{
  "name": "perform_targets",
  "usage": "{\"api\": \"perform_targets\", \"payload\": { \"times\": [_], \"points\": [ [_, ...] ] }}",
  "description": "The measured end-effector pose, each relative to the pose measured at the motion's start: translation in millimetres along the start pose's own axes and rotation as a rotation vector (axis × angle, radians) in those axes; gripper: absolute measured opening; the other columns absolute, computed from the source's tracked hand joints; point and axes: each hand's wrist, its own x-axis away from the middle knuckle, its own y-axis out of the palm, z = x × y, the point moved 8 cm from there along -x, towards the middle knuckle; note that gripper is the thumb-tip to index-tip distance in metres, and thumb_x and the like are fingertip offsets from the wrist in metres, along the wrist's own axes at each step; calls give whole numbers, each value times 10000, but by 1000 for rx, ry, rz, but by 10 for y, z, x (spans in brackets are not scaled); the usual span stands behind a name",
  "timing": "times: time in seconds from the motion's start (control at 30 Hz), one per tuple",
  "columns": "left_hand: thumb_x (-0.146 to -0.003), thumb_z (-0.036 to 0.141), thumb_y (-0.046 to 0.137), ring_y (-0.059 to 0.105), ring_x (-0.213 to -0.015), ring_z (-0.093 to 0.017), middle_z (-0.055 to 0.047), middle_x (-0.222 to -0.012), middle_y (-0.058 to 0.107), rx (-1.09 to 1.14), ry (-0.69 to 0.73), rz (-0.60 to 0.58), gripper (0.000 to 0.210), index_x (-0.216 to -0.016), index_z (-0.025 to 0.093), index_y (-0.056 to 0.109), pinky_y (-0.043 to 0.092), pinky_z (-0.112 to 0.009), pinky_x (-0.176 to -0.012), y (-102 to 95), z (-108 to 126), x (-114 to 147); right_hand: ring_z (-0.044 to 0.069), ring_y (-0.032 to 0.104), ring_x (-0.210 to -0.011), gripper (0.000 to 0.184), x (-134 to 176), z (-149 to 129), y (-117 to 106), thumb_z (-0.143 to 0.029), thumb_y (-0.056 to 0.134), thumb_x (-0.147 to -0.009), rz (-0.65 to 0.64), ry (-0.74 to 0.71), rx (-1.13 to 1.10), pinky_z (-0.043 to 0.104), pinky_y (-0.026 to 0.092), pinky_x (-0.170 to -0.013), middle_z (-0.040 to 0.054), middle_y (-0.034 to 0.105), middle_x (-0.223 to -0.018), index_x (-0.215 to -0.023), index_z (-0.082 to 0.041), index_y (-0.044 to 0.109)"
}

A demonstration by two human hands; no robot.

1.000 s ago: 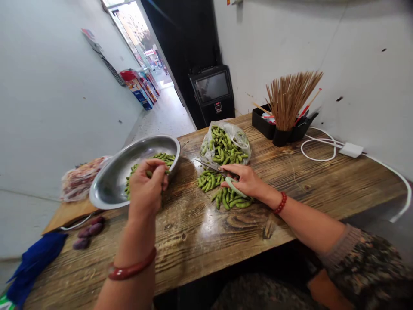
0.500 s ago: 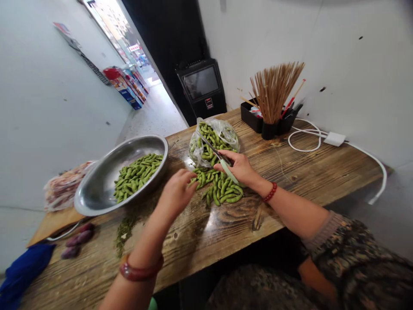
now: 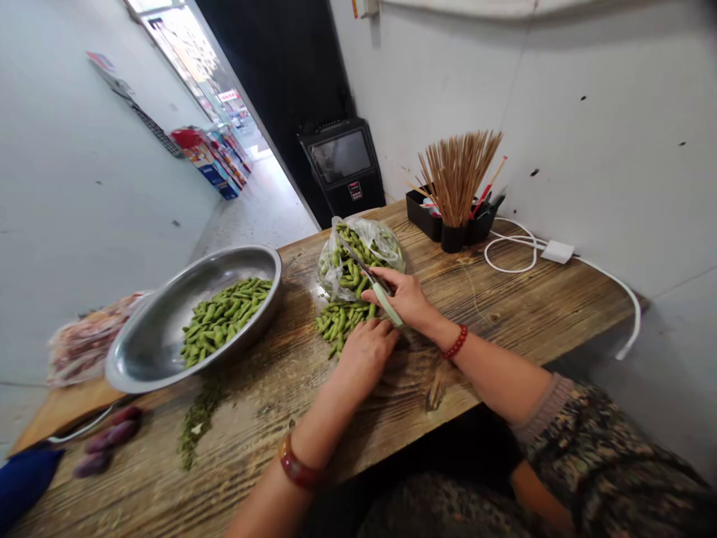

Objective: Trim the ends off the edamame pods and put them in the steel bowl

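My right hand (image 3: 408, 300) holds scissors (image 3: 386, 301) with pale green handles, their blades pointing towards a clear plastic bag (image 3: 390, 246) of edamame pods. In front of the bag lies a loose pile of edamame pods (image 3: 336, 323) on the wooden table. My left hand (image 3: 367, 351) is palm down at the right side of this pile, its fingers curled over pods; the hand hides how many are under it. Further left, a large oval metal basin (image 3: 146, 334) stands tilted, with many edamame pods (image 3: 224, 317) gathered in its right part.
Plant trimmings (image 3: 196, 426) lie near the basin. Several purplish-red oblong things (image 3: 109, 441) and a blue cloth (image 3: 28, 478) are at far left, beside bagged pinkish goods (image 3: 84, 340). Wooden skewers (image 3: 459, 175) stand in a black holder (image 3: 452, 237); a white cable (image 3: 608, 278) runs right.
My left hand has moved right and down onto the loose pods, covering where the right part of the pile lay. My right hand still holds the scissors. The view has shifted slightly.
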Motion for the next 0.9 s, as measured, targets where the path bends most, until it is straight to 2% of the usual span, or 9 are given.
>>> {"api": "perform_targets", "payload": {
  "times": [0.07,0.13,0.27,0.33,0.4,0.5,0.6,0.7,0.9],
  "points": [
    [-877,100,459,564,-902,-269,-147,-951,654,12,-51,19,243,-990,125,674,443,-407,-810,-8,-180,89,171,635,-831,491,6,-2,22,-378,739,-707,-17,-7,11,281,530,-776,58,707,-985,-1133,-143,673],
    [-872,102,466,577,-881,-244,-135,-932,655,154,-123,102,234,-947,131,686,453,-381,-800,-73,-392,190,167,631,-807,502,13,3,40,-389,737,-709,-35,-5,31,280,526,-755,58,707,-964,-1141,-142,670],
    [-833,203,584,598,-914,-201,-89,-949,666,718,-378,467,134,-890,159,697,451,-323,-843,-318,-899,475,171,632,-802,524,29,25,54,-418,748,-695,-41,1,69,287,518,-756,62,710,-966,-1137,-145,676],
    [-791,260,654,599,-862,-175,-61,-924,674,1001,-545,599,138,-884,169,702,456,-284,-788,-344,-1088,634,174,638,-808,541,44,52,68,-422,753,-686,-45,16,66,286,520,-755,66,713,-975,-1145,-147,672],
    [-751,294,702,577,-744,-137,-44,-874,677,1268,-653,652,179,-875,165,708,444,-238,-670,-301,-1154,730,178,646,-825,527,66,71,99,-412,735,-707,-68,23,63,290,523,-764,72,715,-981,-1157,-148,667],
    [-703,298,751,530,-635,-97,-41,-821,669,1539,-688,675,214,-848,145,713,408,-200,-570,-226,-1118,769,196,653,-872,511,119,58,178,-394,729,-716,-153,-1,89,327,518,-815,82,713,-1007,-1159,-147,663],
    [-698,284,761,526,-618,-89,-46,-820,660,1630,-689,680,235,-878,139,717,419,-192,-564,-166,-1077,783,205,650,-894,515,190,3,272,-372,748,-702,-270,-43,164,354,510,-837,84,700,-1042,-1162,-160,656],
    [-713,303,748,532,-633,-103,-46,-799,647,1620,-685,697,233,-876,140,713,428,-198,-563,-154,-1079,818,186,632,-845,540,263,-86,363,-345,768,-686,-388,-112,240,326,513,-786,78,678,-1028,-1181,-174,638],
    [-745,314,720,515,-643,-116,-22,-751,628,1423,-649,711,187,-857,165,711,412,-205,-557,-235,-1082,868,157,582,-782,608,367,-188,471,-332,791,-677,-542,-188,335,283,490,-715,47,628,-958,-1234,-196,588]
  ]
}}
